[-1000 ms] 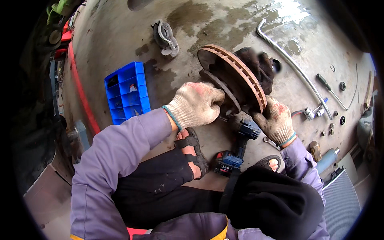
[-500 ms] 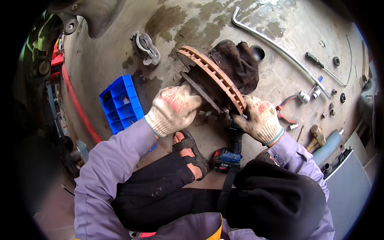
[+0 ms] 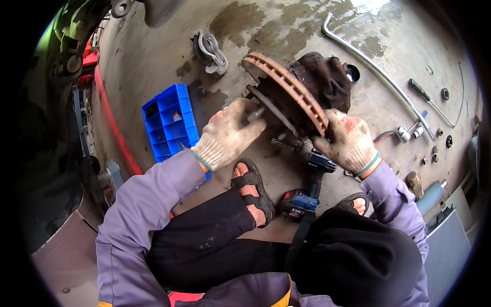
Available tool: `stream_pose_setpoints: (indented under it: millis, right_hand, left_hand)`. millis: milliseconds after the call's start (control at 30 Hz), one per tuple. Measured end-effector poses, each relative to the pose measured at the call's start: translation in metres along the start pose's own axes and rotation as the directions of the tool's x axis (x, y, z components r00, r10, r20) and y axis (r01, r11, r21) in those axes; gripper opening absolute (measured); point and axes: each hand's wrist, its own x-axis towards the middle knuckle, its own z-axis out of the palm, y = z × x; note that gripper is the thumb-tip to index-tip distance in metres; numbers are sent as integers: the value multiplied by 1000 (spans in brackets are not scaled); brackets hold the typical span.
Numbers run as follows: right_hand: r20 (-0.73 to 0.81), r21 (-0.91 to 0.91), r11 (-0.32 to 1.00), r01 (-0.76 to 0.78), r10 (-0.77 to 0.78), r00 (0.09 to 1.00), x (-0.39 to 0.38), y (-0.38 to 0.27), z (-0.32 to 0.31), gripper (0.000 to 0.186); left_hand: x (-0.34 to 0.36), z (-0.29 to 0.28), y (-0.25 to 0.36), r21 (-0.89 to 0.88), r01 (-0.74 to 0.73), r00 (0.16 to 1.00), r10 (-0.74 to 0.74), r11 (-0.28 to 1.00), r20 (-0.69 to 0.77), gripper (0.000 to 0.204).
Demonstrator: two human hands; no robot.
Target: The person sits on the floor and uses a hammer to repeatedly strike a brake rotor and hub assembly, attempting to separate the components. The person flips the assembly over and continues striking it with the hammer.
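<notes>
The rusty brake disc [image 3: 302,93] is seen tilted at the centre of the frame, its lower right edge clasped by the curled right hand [image 3: 349,140], as half a second ago. The left hand [image 3: 227,132], then bunched closed, is now partly opened, thumb parted from fingers; a blurred metal piece [image 3: 255,114] is shown between them, but whether it is gripped cannot be told. More of the cordless driver's head [image 3: 321,162] is exposed below the disc.
</notes>
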Motion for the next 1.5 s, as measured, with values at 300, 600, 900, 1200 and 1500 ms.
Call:
stream_pose_setpoints:
  millis: [300,600,900,1200,1500]
  right_hand:
    - [206,108,985,-135,111,972,49,38,-42,37]
    - [319,103,952,-287,242,916,71,45,-48,29]
    - [339,186,893,-411,334,879,75,60,-53,28]
    - [244,98,942,-321,290,925,65,31,-46,31]
    - [166,61,990,-126,114,979,90,18,-39,35]
  left_hand:
    - [41,-13,20,502,-403,864,499,765,-67,36]
    - [61,-21,26,587,-444,829,560,677,-18,41]
    - [94,-9,36,556,-469,819,574,686,-18,45]
    - [68,-23,15,580,-481,805,594,658,-5,47]
    - [75,-40,-12,569,-489,844,522,661,120,50]
